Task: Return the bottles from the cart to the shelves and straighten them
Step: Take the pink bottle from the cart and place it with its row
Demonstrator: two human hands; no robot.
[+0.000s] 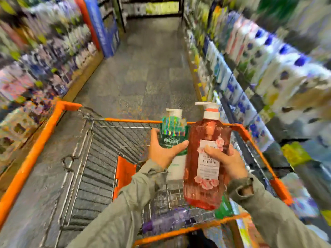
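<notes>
Our left hand point(161, 153) clasps the green bottle point(172, 134), our right hand point(231, 163) the pink bottle point(202, 138); both seem heavy and slick, so we grip mid-body, not the pumps.

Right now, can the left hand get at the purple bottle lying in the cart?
Probably not yet. The left hand grips the green bottle, and the right hand holds the pink bottle, so neither is free. The purple bottle lies in the cart below the forearms, so distance seems no obstacle.
</notes>
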